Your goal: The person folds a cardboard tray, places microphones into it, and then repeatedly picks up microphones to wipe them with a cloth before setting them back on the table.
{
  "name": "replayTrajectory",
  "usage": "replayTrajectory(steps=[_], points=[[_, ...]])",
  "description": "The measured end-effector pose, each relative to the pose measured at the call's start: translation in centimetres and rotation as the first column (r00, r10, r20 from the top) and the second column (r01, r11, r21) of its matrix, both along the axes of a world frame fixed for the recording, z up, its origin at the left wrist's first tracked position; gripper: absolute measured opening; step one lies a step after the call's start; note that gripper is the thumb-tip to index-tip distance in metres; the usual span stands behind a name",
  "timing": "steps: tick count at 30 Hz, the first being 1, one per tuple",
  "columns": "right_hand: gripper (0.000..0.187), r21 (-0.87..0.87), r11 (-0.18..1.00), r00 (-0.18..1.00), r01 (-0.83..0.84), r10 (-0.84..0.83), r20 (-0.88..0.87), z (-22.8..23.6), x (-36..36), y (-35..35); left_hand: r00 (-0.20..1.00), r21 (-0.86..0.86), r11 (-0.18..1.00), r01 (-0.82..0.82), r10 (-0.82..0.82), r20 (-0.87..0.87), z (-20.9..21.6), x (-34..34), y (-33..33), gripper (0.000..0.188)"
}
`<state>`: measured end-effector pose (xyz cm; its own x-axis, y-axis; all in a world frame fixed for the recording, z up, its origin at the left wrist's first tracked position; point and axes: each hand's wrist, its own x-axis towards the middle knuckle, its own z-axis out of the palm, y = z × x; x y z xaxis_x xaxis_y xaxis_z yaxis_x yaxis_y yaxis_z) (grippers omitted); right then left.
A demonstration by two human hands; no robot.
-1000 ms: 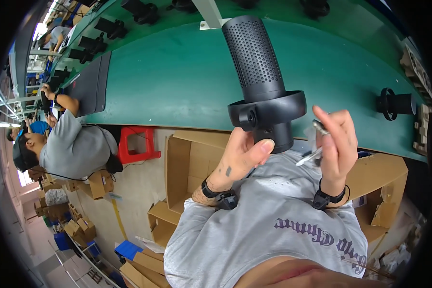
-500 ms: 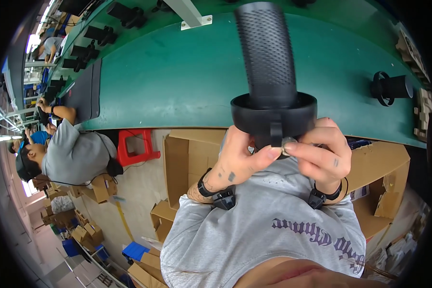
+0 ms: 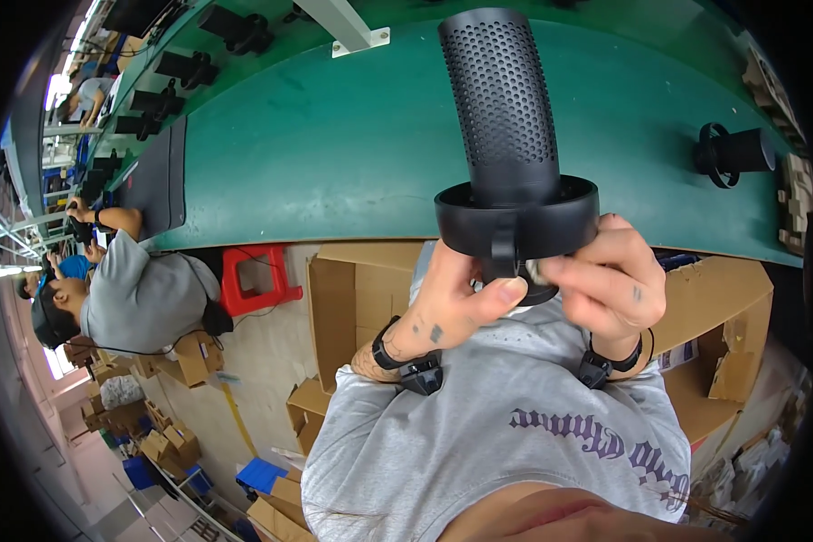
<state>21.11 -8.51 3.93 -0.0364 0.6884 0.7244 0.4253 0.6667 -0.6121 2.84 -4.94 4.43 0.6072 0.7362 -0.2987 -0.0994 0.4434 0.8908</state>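
Observation:
A black microphone (image 3: 499, 108) with a perforated grille stands upright in front of me, its lower end inside a wide black ring mount (image 3: 479, 228). My left hand (image 3: 456, 294) is closed around the underside of the mount, thumb pressed toward its base. On the other side, my right hand (image 3: 614, 280) has its fingers bent in a pinch at the base. Between those fingertips a small pale scrap (image 3: 535, 269) shows against the black; its kind cannot be made out. The hands and ring hide part of the base.
Behind the microphone spreads a green workbench (image 3: 316, 163). Another ring-mounted microphone (image 3: 741, 152) lies on it at right; several more line its far left. Open cardboard boxes (image 3: 370, 289) flank me. A red stool (image 3: 260, 280) and a co-worker (image 3: 149, 285) are at left.
The microphone and mount have turned slightly, the front bracket shifting left and more of the round base showing. My right fingers have moved a little right and now cover more of the pale scrap.

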Motion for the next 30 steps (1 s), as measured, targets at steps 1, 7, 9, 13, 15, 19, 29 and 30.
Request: replayTrajectory(steps=[1, 7, 9, 13, 15, 19, 29, 30], points=[[0.021, -0.001, 1.000, 1.000, 0.001, -0.001, 0.000, -0.1, 0.2, 0.1, 1.000, 0.011, 1.000, -0.014, 0.014, 0.014, -0.1, 0.0, 0.0, 0.060], [0.017, 0.113, 0.966, 0.923, -0.231, 0.254, -0.287, -1.2, 0.2, -0.3, 0.996, 0.125, 0.992, -0.026, 0.014, 0.092, -1.1, -0.7, -0.6, 0.066], [0.018, 0.132, 0.973, 0.772, -0.190, 0.231, -0.592, -1.6, 0.8, -1.1, 0.989, 0.061, 0.998, 0.033, -0.042, 0.141, -1.1, -1.1, -0.2, 0.066], [0.020, 0.013, 0.986, 0.719, -0.166, 0.130, -0.683, -1.2, 0.4, -1.6, 0.977, -0.045, 0.985, 0.169, -0.161, 0.142, -0.9, -1.7, 0.3, 0.067], [0.023, -0.045, 0.970, 0.634, -0.240, 0.122, -0.764, -0.6, -0.1, -1.8, 0.981, 0.047, 0.994, 0.098, -0.105, 0.161, -1.1, -1.0, -0.2, 0.066], [0.025, -0.034, 0.943, 0.593, -0.331, 0.180, -0.784, -0.9, -0.1, -1.8, 0.983, 0.086, 0.996, 0.024, -0.039, 0.178, -0.3, -0.5, -0.5, 0.064], [0.022, -0.120, 0.965, 0.536, -0.234, 0.025, -0.844, -1.3, 0.0, -0.6, 0.988, -0.060, 0.988, 0.140, -0.136, 0.076, -0.5, -2.1, 0.0, 0.058], [0.016, 0.002, 0.925, 0.382, -0.380, 0.159, -0.910, -1.1, -0.2, -0.7, 0.996, 0.031, 0.999, 0.044, -0.047, 0.080, -1.0, -1.6, -0.2, 0.055]])
